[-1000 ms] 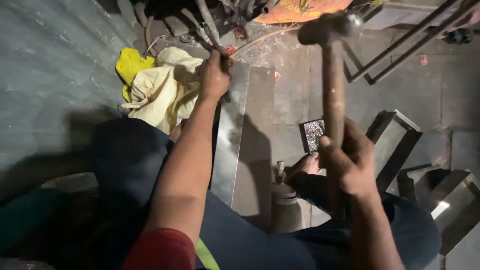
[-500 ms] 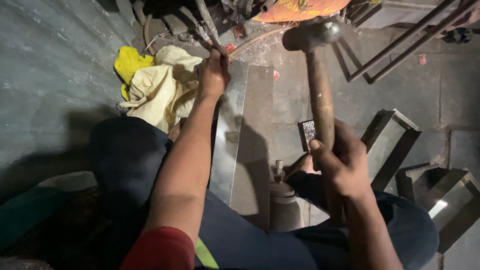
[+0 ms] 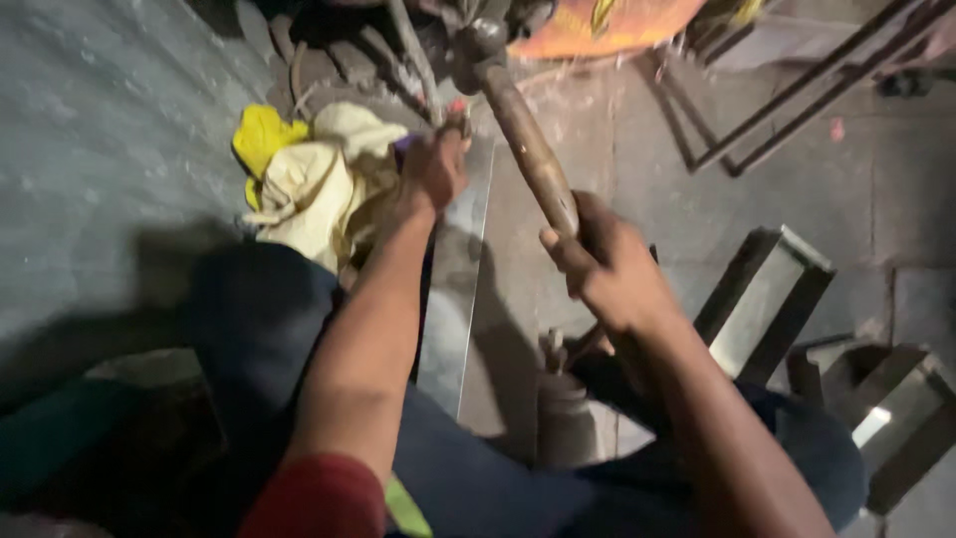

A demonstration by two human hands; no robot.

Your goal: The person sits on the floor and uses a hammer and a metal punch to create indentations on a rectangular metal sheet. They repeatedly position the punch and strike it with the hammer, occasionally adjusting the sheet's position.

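My right hand (image 3: 609,267) grips the wooden handle of a hammer (image 3: 528,139), whose dark head (image 3: 480,42) points away to the upper left. My left hand (image 3: 434,167) is closed on a thin metal rod or chisel (image 3: 416,62) at the far end of a long metal sheet (image 3: 460,269) that lies on the stone floor in front of me. The hammer head sits just to the right of the rod's upper part. My legs in dark trousers frame the sheet.
A yellow and cream cloth bundle (image 3: 311,179) lies left of the sheet. Folded sheet-metal boxes (image 3: 767,299) (image 3: 896,408) stand at the right. A metal rod frame (image 3: 797,95) and an orange object (image 3: 597,25) lie at the top. A small dark cylinder (image 3: 564,403) stands near my knees.
The hammer has swung from upright at the right over and down to the left, its head arriving beside the rod in my left hand. My left hand has stayed on the sheet's end.
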